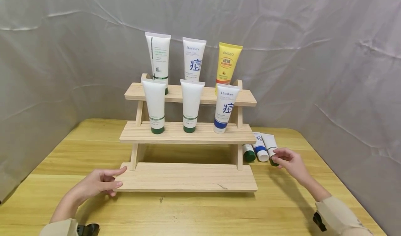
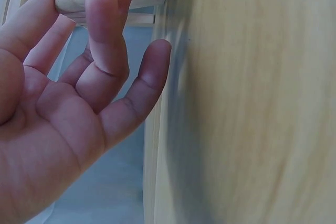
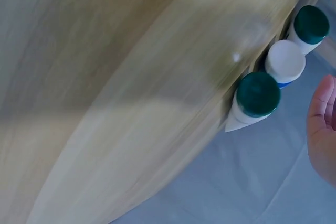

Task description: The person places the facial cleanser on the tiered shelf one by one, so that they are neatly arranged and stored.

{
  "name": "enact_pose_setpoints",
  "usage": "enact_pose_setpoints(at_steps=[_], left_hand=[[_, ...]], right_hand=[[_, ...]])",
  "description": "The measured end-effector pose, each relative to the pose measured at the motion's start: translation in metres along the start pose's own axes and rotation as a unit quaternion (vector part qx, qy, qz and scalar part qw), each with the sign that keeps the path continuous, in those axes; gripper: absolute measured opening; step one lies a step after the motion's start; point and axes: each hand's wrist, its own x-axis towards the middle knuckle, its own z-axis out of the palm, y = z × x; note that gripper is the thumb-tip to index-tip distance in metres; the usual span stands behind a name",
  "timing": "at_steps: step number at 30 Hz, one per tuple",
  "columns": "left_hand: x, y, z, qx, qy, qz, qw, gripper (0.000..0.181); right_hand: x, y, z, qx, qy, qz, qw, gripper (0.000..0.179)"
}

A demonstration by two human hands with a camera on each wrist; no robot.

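Observation:
A three-step wooden display stand (image 1: 188, 177) stands on the table. My left hand (image 1: 97, 183) holds the left end of its bottom step; in the left wrist view, the hand (image 2: 79, 98) has its thumb against the wood and other fingers partly curled. At the stand's right lie three squeeze tubes: a green-capped one (image 1: 249, 155) partly hidden by the stand, a blue-and-white one (image 1: 259, 147), and a white tube (image 1: 268, 141) with a green cap. Over that last cap hovers my right hand (image 1: 289, 163), fingers loosely bent. The right wrist view shows this hand (image 3: 323, 129) apart from the caps.
Upright on the top step are a white tube (image 1: 160, 55), a Hankey tube (image 1: 193, 60) and a yellow tube (image 1: 229, 62). The middle step bears two white tubes (image 1: 155, 103) and another Hankey tube (image 1: 225, 107). Grey cloth (image 1: 313, 72) hangs behind the table (image 1: 188, 215).

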Motion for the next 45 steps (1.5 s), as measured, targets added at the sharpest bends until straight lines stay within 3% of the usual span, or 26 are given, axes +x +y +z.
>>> enact_pose_setpoints(at_steps=[5, 6, 12, 13, 14, 19, 24, 29, 39, 45], left_hand=[[0.001, 0.000, 0.000, 0.008, 0.000, -0.003, 1.0000, 0.043], [0.001, 0.000, 0.000, 0.011, 0.002, -0.008, 0.9999, 0.045], [0.001, 0.001, 0.000, 0.016, 0.007, -0.019, 0.9997, 0.051], [0.001, 0.001, 0.000, 0.014, 0.006, -0.015, 0.9998, 0.050], [0.001, 0.001, 0.000, 0.011, 0.006, -0.014, 0.9998, 0.048], [0.000, 0.000, 0.000, 0.000, 0.006, -0.007, 1.0000, 0.042], [0.000, -0.001, 0.000, -0.001, 0.006, -0.006, 1.0000, 0.041], [0.000, -0.001, 0.000, 0.000, 0.005, -0.005, 1.0000, 0.042], [0.001, 0.000, 0.000, -0.002, 0.000, -0.002, 1.0000, 0.042], [0.000, 0.000, 0.000, 0.010, 0.004, 0.002, 0.9999, 0.040]], right_hand=[[0.002, 0.007, -0.007, -0.017, 0.012, 0.018, 0.9996, 0.014], [0.004, 0.026, -0.011, 0.005, 0.003, 0.014, 0.9999, 0.016], [0.011, 0.039, -0.022, -0.010, 0.018, 0.045, 0.9988, 0.028], [0.010, 0.025, -0.021, -0.035, 0.028, 0.062, 0.9971, 0.028], [0.011, 0.027, -0.023, -0.033, 0.028, 0.069, 0.9967, 0.027], [0.016, 0.033, -0.030, -0.036, 0.009, 0.093, 0.9949, 0.022], [0.020, 0.036, -0.033, -0.063, -0.026, 0.134, 0.9887, 0.045], [0.023, 0.041, -0.034, -0.085, -0.062, 0.161, 0.9813, 0.052], [0.026, 0.057, -0.033, -0.063, -0.083, 0.186, 0.9770, 0.054], [0.030, 0.062, -0.031, -0.068, -0.102, 0.213, 0.9693, 0.062]])
